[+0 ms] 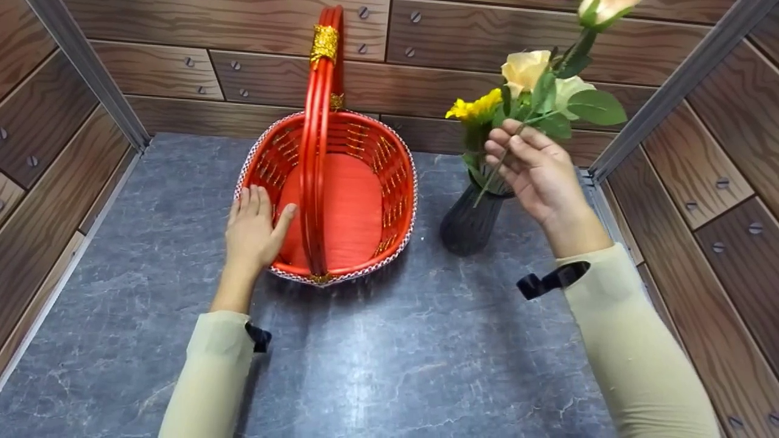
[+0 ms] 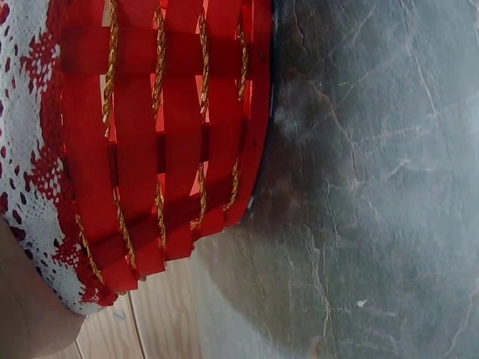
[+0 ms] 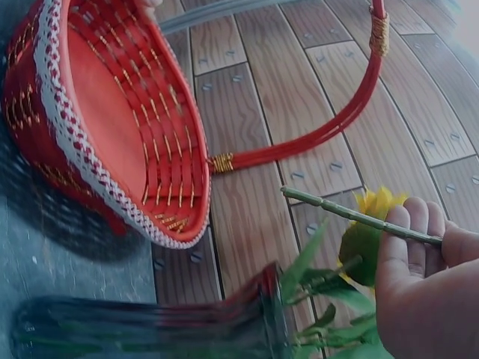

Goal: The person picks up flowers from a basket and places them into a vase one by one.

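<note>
My left hand point(image 1: 251, 230) rests on the left rim of a red woven basket point(image 1: 356, 201), its fingers straight and reaching over the edge. White lace trim and the slatted side of the basket point(image 2: 135, 164) fill the left wrist view. Above a dark ribbed vase point(image 1: 465, 226), my right hand point(image 1: 541, 167) pinches a thin green rose stem point(image 3: 337, 211) between thumb and fingers. The stem's cut end points down, outside the vase mouth. Cream roses point(image 1: 524, 72) and leaves cluster above this hand; which bloom belongs to the held stem, I cannot tell.
A yellow flower point(image 1: 478, 106) stands in the vase. The basket's tall handle point(image 1: 313, 152), wrapped with gold at the top, arches over its middle. Wood-patterned panels point(image 1: 450, 79) wall in the grey marbled surface point(image 1: 359, 365) at the back and both sides.
</note>
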### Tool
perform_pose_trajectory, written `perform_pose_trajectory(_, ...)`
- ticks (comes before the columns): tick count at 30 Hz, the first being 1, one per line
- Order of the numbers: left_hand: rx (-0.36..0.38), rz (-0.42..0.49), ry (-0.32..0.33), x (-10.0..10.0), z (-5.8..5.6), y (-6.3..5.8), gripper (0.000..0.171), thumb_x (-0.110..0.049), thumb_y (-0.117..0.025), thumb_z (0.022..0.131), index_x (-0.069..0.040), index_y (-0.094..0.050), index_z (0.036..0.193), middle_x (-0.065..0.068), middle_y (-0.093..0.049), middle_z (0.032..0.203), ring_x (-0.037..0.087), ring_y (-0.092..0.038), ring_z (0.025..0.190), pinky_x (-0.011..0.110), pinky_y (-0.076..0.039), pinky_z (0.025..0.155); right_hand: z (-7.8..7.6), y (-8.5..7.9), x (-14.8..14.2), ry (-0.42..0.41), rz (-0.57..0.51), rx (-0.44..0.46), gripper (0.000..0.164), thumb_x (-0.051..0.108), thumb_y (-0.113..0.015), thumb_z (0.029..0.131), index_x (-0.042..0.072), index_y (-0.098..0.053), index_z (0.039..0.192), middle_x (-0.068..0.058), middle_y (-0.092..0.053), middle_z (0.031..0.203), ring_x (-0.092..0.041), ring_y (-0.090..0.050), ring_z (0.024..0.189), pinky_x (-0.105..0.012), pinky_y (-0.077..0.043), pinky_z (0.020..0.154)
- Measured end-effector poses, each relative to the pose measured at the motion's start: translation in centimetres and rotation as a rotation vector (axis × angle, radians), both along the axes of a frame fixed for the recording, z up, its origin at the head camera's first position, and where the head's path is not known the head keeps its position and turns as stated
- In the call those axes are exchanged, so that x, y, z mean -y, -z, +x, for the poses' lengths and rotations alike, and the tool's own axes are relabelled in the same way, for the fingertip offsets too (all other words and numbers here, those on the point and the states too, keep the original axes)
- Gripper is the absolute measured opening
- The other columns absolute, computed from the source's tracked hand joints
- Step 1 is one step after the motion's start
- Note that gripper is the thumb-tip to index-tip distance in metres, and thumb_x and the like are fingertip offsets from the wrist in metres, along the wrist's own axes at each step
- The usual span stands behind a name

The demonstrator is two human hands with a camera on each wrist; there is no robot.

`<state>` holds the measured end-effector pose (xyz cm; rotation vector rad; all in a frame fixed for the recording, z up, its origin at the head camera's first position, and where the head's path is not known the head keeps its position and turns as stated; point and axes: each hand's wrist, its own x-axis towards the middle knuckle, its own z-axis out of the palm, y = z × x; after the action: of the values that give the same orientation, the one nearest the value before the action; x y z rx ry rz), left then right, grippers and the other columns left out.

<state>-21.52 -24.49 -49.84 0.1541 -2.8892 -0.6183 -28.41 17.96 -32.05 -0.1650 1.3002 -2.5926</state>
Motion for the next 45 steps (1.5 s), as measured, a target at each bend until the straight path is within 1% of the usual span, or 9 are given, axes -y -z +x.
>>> perform_pose_trajectory(8,0.012,0.002,0.001,0.0,-0.2,-0.1,0.09,-0.065,-0.023,0.102,0.008,-0.02,0.155,0.027,-0.018,0.162,0.04,-0.008,0.153,0.048,-0.001,0.125,-0.1,-0.6,-1.6,0.019,-0.032,0.0,0.02,-0.003,-0.057,0.097,-0.004,-0.065,0.116,-0.02,-0.073,0.108,-0.029,-0.072,0.095,-0.037,-0.059,0.088)
perform_pose_trajectory(12,0.009,0.004,0.001,-0.1,-0.2,-0.2,0.091,-0.065,-0.023,0.102,0.008,-0.021,0.154,0.027,-0.018,0.162,0.04,-0.008,0.153,0.048,-0.001,0.125,-0.3,-0.6,-2.1,0.048,-0.007,0.002,0.02,-0.003,-0.057,0.097,-0.004,-0.065,0.116,-0.019,-0.073,0.108,-0.029,-0.073,0.095,-0.037,-0.059,0.087)
perform_pose_trajectory(20,0.009,-0.009,0.001,0.0,-0.3,-0.2,0.09,-0.065,-0.022,0.102,0.008,-0.019,0.155,0.027,-0.019,0.162,0.04,-0.009,0.153,0.048,-0.002,0.125,-1.2,-0.7,-2.5,0.135,0.06,-0.007,0.021,-0.001,-0.059,0.096,-0.002,-0.067,0.116,-0.017,-0.074,0.107,-0.027,-0.073,0.094,-0.036,-0.06,0.084)
perform_pose_trajectory(29,0.011,-0.008,-0.006,0.2,-0.1,-0.2,0.095,-0.069,-0.017,0.1,0.008,-0.02,0.155,0.026,-0.018,0.162,0.04,-0.008,0.153,0.049,-0.002,0.125,-2.1,-0.9,-2.2,0.178,0.093,-0.019,0.023,-0.001,-0.06,0.096,-0.003,-0.066,0.118,-0.017,-0.074,0.106,-0.027,-0.073,0.094,-0.035,-0.06,0.084)
perform_pose_trajectory(34,0.004,0.0,-0.007,0.2,-0.1,-0.1,0.093,-0.068,-0.019,0.1,0.008,-0.021,0.155,0.026,-0.018,0.162,0.04,-0.009,0.153,0.049,-0.002,0.125,-2.5,-0.4,-1.8,0.197,0.147,-0.029,0.021,-0.001,-0.06,0.096,-0.003,-0.067,0.116,-0.016,-0.075,0.105,-0.026,-0.072,0.093,-0.034,-0.059,0.085)
perform_pose_trajectory(40,0.01,0.008,0.0,0.1,0.0,0.1,0.093,-0.068,-0.02,0.1,0.007,-0.019,0.155,0.026,-0.017,0.162,0.039,-0.008,0.153,0.048,-0.001,0.125,-3.0,0.9,-1.6,0.197,0.219,-0.039,0.02,-0.002,-0.059,0.097,-0.002,-0.068,0.114,-0.015,-0.075,0.102,-0.025,-0.073,0.091,-0.032,-0.059,0.084)
perform_pose_trajectory(42,0.01,0.007,-0.001,0.0,0.0,0.1,0.093,-0.068,-0.02,0.1,0.007,-0.019,0.155,0.026,-0.018,0.162,0.039,-0.008,0.153,0.048,-0.001,0.125,-3.1,1.3,-1.6,0.196,0.26,-0.042,0.019,-0.002,-0.058,0.097,-0.002,-0.068,0.114,-0.013,-0.075,0.102,-0.024,-0.073,0.091,-0.031,-0.059,0.084)
perform_pose_trajectory(45,0.002,0.007,-0.004,0.1,0.0,0.1,0.093,-0.068,-0.02,0.101,0.008,-0.02,0.155,0.026,-0.019,0.162,0.039,-0.009,0.153,0.048,-0.002,0.125,-3.2,1.8,-1.4,0.185,0.367,-0.057,0.02,0.0,-0.058,0.098,-0.001,-0.066,0.116,-0.011,-0.075,0.103,-0.022,-0.072,0.094,-0.029,-0.058,0.085)
